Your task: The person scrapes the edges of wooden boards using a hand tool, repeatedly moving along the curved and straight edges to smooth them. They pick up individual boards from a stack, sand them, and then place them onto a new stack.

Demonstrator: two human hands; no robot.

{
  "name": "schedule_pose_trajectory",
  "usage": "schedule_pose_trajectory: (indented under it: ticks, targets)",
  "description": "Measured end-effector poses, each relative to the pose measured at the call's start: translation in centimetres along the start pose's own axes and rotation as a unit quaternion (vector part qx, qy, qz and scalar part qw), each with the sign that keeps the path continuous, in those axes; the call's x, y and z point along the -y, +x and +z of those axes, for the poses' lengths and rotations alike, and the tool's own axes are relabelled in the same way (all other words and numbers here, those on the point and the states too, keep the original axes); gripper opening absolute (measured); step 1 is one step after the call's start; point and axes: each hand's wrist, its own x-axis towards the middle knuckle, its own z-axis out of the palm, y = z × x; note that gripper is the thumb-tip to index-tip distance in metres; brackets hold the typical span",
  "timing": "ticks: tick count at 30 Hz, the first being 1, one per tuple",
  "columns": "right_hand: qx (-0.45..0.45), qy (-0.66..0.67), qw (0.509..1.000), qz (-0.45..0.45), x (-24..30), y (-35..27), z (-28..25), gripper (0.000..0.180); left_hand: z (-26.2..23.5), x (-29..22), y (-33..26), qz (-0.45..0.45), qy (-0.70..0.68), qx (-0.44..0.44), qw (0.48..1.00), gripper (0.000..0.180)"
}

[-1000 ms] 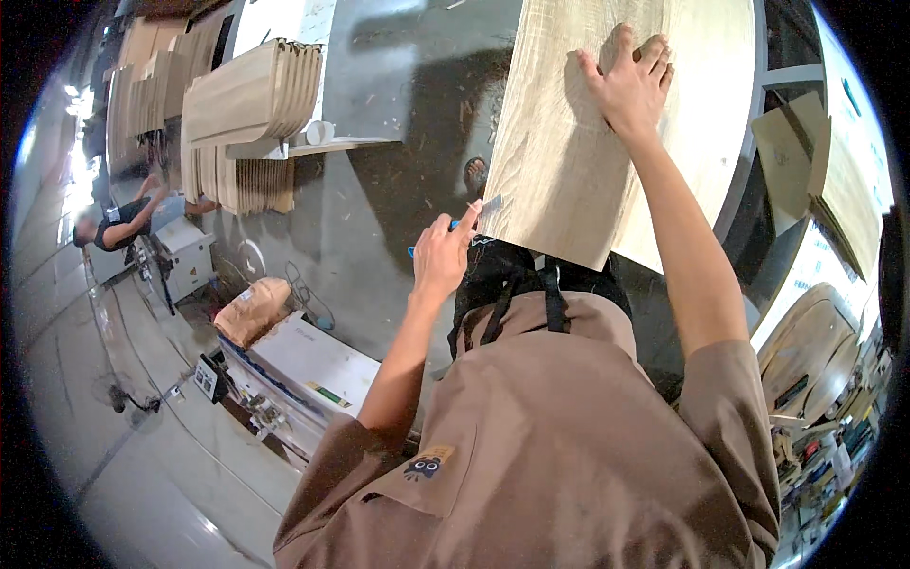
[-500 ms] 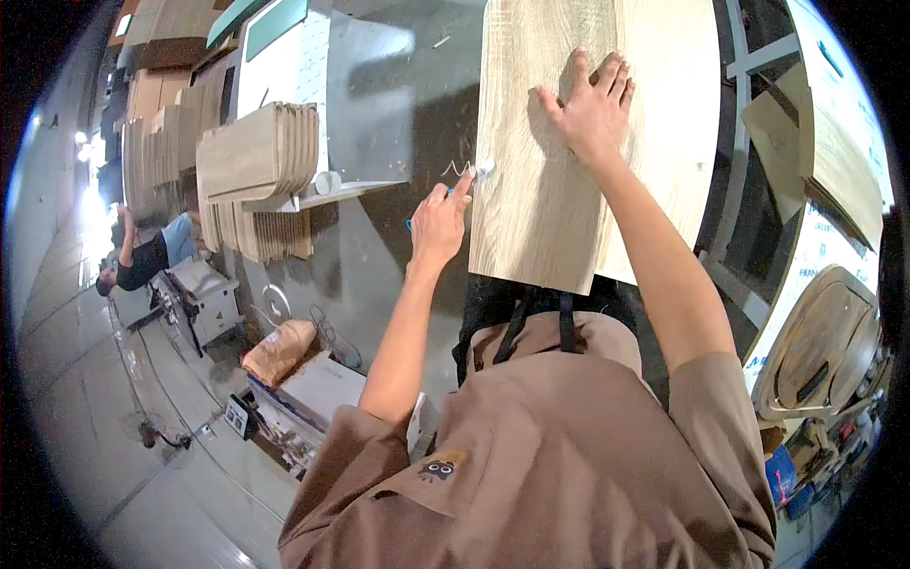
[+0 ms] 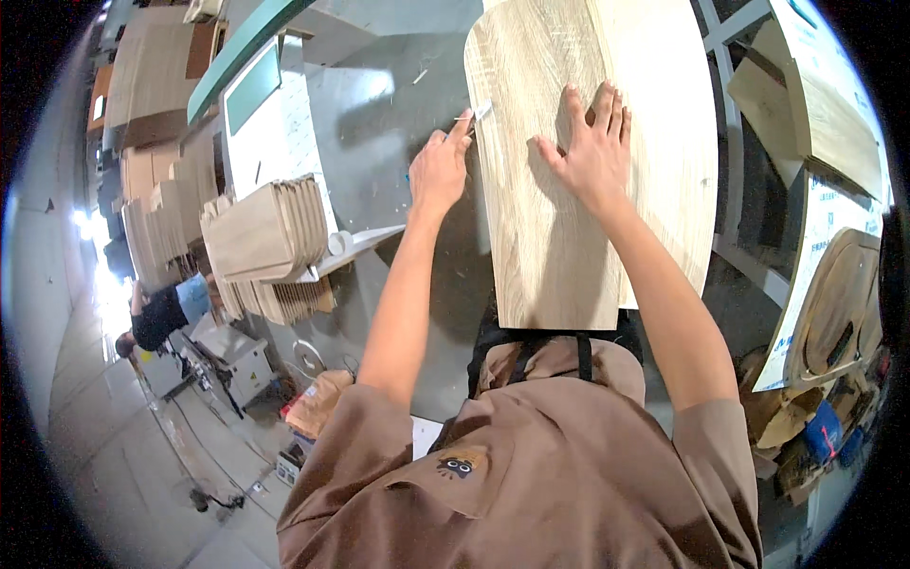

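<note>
A wood-grain board point(image 3: 555, 218) with a rounded far left corner lies in front of me on top of a paler board point(image 3: 673, 190). My right hand point(image 3: 595, 156) rests flat on the upper board, fingers spread. At that board's left edge, my left hand point(image 3: 440, 171) is closed around a utility knife, index finger stretched along it. The knife's pale blade point(image 3: 482, 110) touches the edge near the rounded corner. Most of its handle is hidden in my fist; only a speck of blue shows.
Stacked boards point(image 3: 265, 232) stand at left beside a white roll point(image 3: 339, 243). A brown bag point(image 3: 319, 403) sits lower left. Another person point(image 3: 161, 318) is at a machine far left. At right are a metal frame point(image 3: 749, 261), leaning panels point(image 3: 839, 123) and a rounded wooden piece point(image 3: 834, 303).
My left hand has moved the knife away from me along the board's left edge, toward the rounded corner. The curled shaving seen before no longer shows there. My right hand stays flat.
</note>
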Motion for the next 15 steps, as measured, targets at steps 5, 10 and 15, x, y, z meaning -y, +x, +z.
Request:
schedule_pose_trajectory:
  ticks: [5,10,15]
  targets:
    - [0.016,-0.013,1.0,0.018,0.5,0.2,-0.6,0.101,-0.6,2.4,9.2,0.04,0.005,-0.008,0.999,0.044]
    - [0.041,-0.034,0.998,0.036,0.9,0.3,-1.1,0.1,-2.5,3.9,17.1,0.123,0.032,0.02,0.992,0.045]
    - [0.018,-0.03,0.999,0.029,0.1,0.0,-1.6,0.1,-3.7,2.6,22.9,0.197,0.041,0.089,0.975,0.046]
